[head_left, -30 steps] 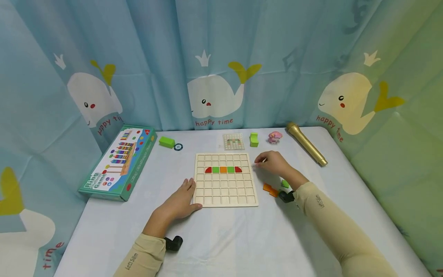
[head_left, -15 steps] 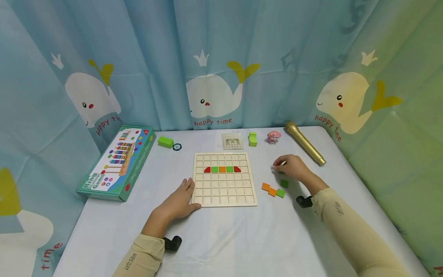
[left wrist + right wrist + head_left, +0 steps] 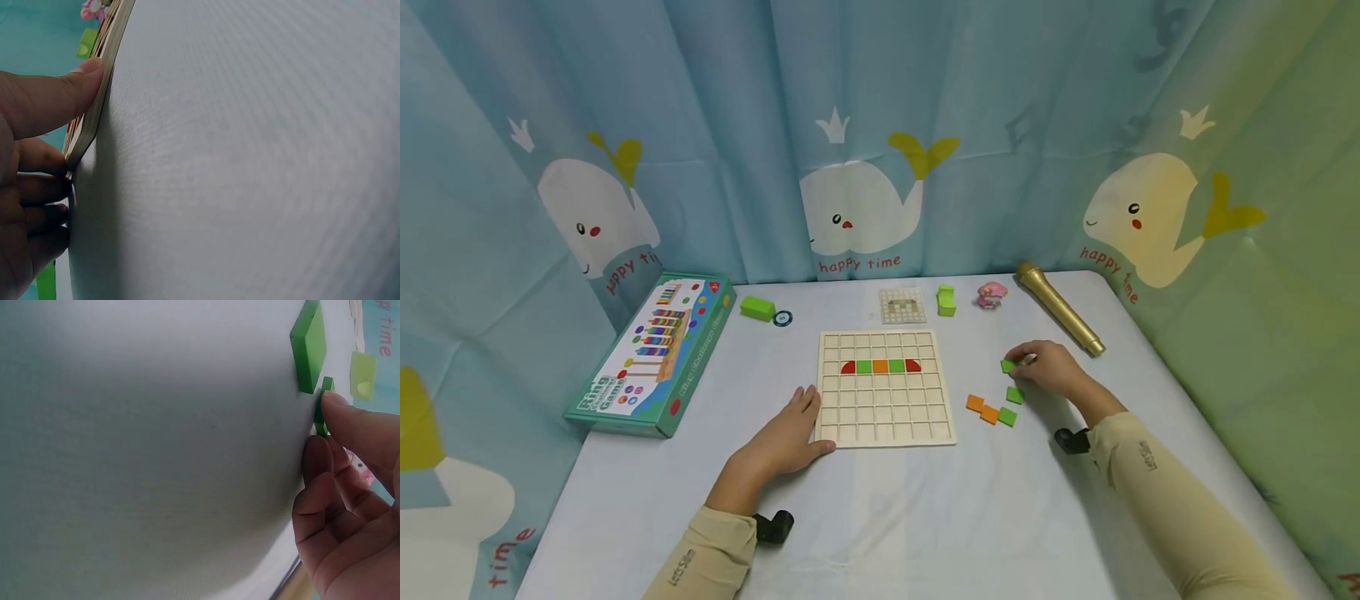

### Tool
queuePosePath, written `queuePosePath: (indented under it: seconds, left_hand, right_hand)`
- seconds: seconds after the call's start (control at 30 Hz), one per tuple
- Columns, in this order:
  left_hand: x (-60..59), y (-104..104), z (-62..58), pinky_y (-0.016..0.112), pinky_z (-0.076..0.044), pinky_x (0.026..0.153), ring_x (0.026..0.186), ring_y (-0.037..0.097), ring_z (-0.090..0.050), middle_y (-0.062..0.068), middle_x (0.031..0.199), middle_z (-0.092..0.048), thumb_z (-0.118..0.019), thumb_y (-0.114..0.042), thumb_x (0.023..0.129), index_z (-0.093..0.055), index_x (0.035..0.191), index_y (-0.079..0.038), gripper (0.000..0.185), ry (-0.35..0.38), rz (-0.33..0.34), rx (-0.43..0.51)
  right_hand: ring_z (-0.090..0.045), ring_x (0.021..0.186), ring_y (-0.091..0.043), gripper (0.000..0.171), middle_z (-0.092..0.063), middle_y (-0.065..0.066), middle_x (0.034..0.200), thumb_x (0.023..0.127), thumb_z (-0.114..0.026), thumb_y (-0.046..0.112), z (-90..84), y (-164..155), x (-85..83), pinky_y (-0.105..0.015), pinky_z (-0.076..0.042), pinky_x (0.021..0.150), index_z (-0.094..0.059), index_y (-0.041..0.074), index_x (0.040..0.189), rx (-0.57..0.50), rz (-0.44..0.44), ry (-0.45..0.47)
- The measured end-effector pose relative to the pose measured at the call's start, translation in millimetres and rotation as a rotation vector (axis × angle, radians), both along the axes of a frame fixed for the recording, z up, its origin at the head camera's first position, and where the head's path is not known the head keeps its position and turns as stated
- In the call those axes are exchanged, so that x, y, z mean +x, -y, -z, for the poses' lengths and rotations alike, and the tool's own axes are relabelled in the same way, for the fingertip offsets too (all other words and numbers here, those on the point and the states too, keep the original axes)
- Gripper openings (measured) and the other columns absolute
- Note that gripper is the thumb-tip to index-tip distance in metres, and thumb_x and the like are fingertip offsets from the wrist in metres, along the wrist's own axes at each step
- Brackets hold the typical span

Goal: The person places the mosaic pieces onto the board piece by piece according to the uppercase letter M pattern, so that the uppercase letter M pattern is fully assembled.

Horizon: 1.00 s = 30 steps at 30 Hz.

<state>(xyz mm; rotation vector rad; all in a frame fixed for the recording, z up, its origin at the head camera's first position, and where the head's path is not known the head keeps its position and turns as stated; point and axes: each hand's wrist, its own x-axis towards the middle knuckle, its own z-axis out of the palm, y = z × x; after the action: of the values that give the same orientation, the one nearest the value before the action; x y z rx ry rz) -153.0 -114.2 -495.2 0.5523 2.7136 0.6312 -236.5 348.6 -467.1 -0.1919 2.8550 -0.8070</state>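
Note:
In the head view a wooden grid board point(image 3: 887, 417) lies on the table. Across it runs a row of tiles: a red quarter-round at either end, and green, orange point(image 3: 881, 367) and green squares between. My left hand point(image 3: 784, 431) rests at the board's near-left corner; its thumb touches the near edge and its fingers the left edge. Right of the board, my right hand point(image 3: 1051, 367) pinches a green square tile point(image 3: 321, 412) between thumb and fingertip, close to the tabletop. Loose beside it lie two green tiles point(image 3: 1007, 417) and two orange tiles point(image 3: 989, 414).
Behind the board lie a small pattern card point(image 3: 902, 306), a green chair-shaped block point(image 3: 946, 301), a pink figurine point(image 3: 991, 294) and a gold microphone point(image 3: 1060, 308). Toward the left are a green block point(image 3: 757, 308), a round dark disc point(image 3: 782, 318) and a game box point(image 3: 651, 358).
My right hand has moved rightward from beside the board, and a green tile now shows at its fingertips. The left hand stays at the board's corner.

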Motion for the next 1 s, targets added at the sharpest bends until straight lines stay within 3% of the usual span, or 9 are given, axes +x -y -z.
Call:
queuePosePath:
  seconds: [0.2, 0.5, 0.73, 1.0]
  left_hand:
    - [-1.8, -2.5, -1.1, 0.047, -0.022, 0.120, 0.152, 0.037, -0.013, 0.024, 0.163, -0.020, -0.071, -0.037, 0.095, -0.026, 0.154, 0.010, 0.088, -0.010, -0.003, 0.002]
    - [0.2, -1.5, -1.6, 0.047, -0.022, 0.120, 0.152, 0.038, -0.013, 0.025, 0.163, -0.020, -0.072, -0.036, 0.094, -0.027, 0.154, 0.011, 0.088, -0.001, -0.006, 0.012]
    - [0.9, 0.2, -2.5, 0.048, -0.021, 0.120, 0.152, 0.038, -0.013, 0.025, 0.163, -0.020, -0.071, -0.036, 0.095, -0.027, 0.153, 0.011, 0.087, -0.004, -0.003, 0.011]
    - [1.2, 0.3, -3.1, 0.048, -0.021, 0.120, 0.152, 0.038, -0.013, 0.024, 0.163, -0.020, -0.071, -0.036, 0.095, -0.027, 0.153, 0.011, 0.087, -0.006, -0.002, 0.006]
  right_hand:
    - [-0.060, 0.092, -0.029, 0.027, -0.068, -0.016, 0.104, 0.088, -0.077, 0.010, -2.6, -1.8, -3.6, -0.039, -0.048, 0.076, -0.073, -0.001, 0.113, 0.009, -0.006, -0.016]
    - [-0.065, 0.092, -0.028, 0.014, -0.070, -0.011, 0.100, 0.089, -0.077, 0.009, 4.5, 6.4, -6.3, -0.039, -0.051, 0.077, -0.075, 0.004, 0.102, -0.045, 0.007, -0.049]
    - [-0.065, 0.095, -0.030, 0.013, -0.071, -0.013, 0.103, 0.092, -0.073, 0.009, 3.6, 28.3, -8.0, -0.043, -0.053, 0.081, -0.076, 0.005, 0.104, -0.053, -0.003, -0.040]
    - [-0.066, 0.091, -0.028, 0.013, -0.071, -0.012, 0.101, 0.092, -0.073, 0.010, 0.1, 59.4, -12.9, -0.039, -0.054, 0.078, -0.076, 0.004, 0.104, -0.084, -0.027, -0.014]
